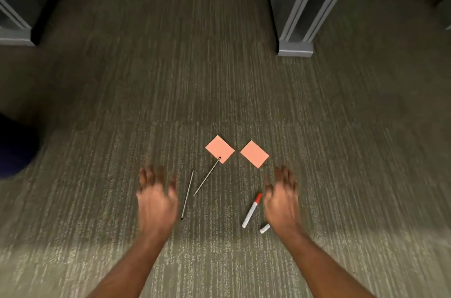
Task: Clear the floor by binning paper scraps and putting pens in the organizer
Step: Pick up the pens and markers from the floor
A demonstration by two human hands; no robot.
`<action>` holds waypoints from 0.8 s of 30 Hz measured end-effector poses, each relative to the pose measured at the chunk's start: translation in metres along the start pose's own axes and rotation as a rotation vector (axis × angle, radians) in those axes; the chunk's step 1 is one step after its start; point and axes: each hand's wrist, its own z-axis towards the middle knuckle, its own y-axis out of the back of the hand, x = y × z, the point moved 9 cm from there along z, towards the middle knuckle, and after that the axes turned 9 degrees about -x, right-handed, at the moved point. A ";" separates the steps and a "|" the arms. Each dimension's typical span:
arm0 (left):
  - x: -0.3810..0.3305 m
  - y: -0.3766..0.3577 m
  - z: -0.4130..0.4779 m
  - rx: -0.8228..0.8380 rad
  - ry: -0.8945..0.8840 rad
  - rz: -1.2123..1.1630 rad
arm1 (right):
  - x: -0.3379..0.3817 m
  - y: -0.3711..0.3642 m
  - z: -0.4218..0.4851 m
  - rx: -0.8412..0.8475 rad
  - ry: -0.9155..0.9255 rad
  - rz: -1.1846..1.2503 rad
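Left hand [156, 196] and right hand [283, 196] spread open, empty, above carpet [146, 78] — between them two thin pens [188, 194] [207, 176], a red-capped marker [251, 210], two pink sticky notes [220, 149] [254, 154], second marker [264, 228] half hidden by right wrist.

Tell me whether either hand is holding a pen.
No: left hand and right hand are both empty; the red-capped marker lies on the carpet.

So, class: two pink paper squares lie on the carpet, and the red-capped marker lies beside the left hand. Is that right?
Not quite. The head view shows the red-capped marker beside the right hand, not the left hand. The rest holds: the left pink square and the right pink square do lie on the carpet.
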 end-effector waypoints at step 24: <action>0.113 -0.156 -0.009 -0.090 0.083 -0.021 | -0.157 -0.176 -0.053 -0.046 -0.790 0.137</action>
